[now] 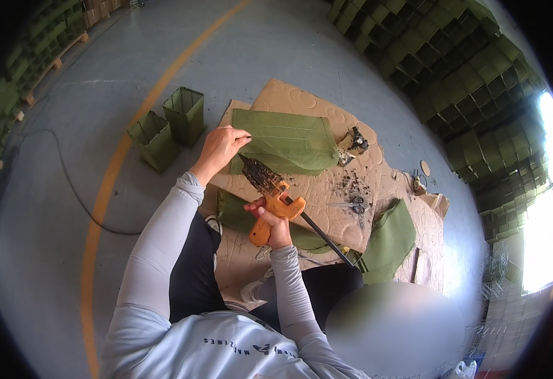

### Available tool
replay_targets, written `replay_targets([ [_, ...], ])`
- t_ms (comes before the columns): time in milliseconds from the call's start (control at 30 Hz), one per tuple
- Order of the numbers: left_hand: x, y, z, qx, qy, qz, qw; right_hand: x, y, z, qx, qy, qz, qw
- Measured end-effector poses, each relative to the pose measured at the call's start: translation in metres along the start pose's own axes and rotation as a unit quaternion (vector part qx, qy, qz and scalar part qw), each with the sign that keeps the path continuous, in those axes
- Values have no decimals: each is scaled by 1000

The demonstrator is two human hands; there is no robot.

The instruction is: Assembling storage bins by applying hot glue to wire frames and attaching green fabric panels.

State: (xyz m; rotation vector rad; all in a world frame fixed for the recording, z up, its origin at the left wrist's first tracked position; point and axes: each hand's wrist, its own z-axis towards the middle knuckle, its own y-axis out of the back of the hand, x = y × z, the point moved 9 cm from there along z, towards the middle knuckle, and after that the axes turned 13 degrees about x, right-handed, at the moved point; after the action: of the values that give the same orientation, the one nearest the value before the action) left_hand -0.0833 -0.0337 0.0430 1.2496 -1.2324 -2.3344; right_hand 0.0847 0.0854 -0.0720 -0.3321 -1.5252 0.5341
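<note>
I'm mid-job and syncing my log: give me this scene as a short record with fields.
Left hand: at the left edge of a flat green fabric sheet; grip unclear
Right hand: holding an orange plastic glue gun
Glue gun: dark-crusted nozzle toward the left hand, black rod behind
Surface: brown embossed cardboard, under the sheet
Nearby: dark-handled metal scissors, on the cardboard
Floor: two open-topped, square green containers, left of the cardboard
</note>
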Motion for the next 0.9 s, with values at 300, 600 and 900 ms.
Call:
replay_targets([
  [300, 2, 1, 1, -9, -5, -6, 1000, -4, 3, 2, -12, 8, 22, 1000],
  [600, -1, 2, 0, -25, -17, -6, 1000, -5, 4, 2, -8, 8, 16, 1000],
  [900, -2, 2, 1, -19, -14, -25, 999, -2, 1, 1, -3, 3, -1, 1000],
])
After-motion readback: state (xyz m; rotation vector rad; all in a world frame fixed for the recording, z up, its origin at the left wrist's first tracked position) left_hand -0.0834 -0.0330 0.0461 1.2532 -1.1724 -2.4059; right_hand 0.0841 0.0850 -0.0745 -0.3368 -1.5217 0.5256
